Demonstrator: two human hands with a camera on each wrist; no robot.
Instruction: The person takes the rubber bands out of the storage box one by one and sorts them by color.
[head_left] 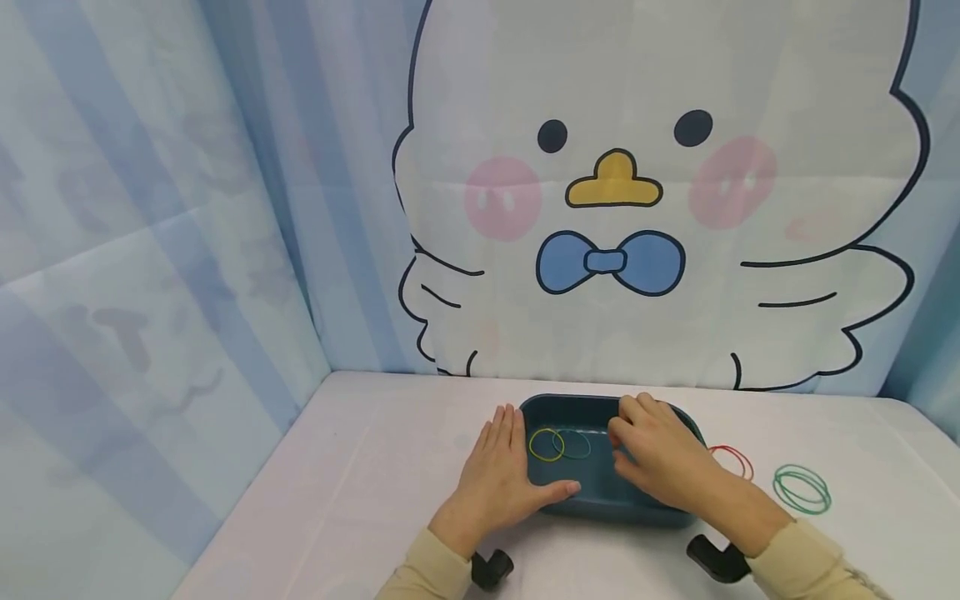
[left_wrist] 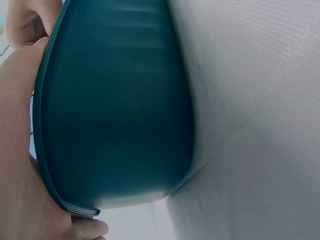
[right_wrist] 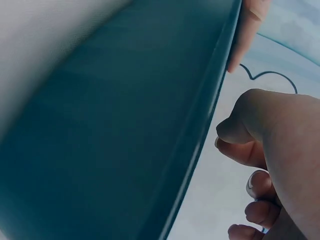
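Note:
A dark teal plastic basin (head_left: 592,496) stands on the white table. My left hand (head_left: 498,475) lies along its left side, fingers straight and thumb over the near rim; the left wrist view shows this hand at the rim of the basin (left_wrist: 115,110). Over the basin's right part is my right hand (head_left: 656,450), its fingers curled. In the right wrist view, thumb and forefinger of that hand (right_wrist: 275,145) meet above the rim, with nothing visible between them. Inside the basin lie a yellow rubber band (head_left: 546,461) and a green rubber band (head_left: 590,446), overlapping.
Red rubber bands (head_left: 750,467) lie just right of the basin, partly hidden by the right forearm. Several green rubber bands (head_left: 828,497) lie farther right. A curtain with a cartoon bird (head_left: 615,325) hangs behind the table. Black wrist mounts (head_left: 491,571) show below both wrists.

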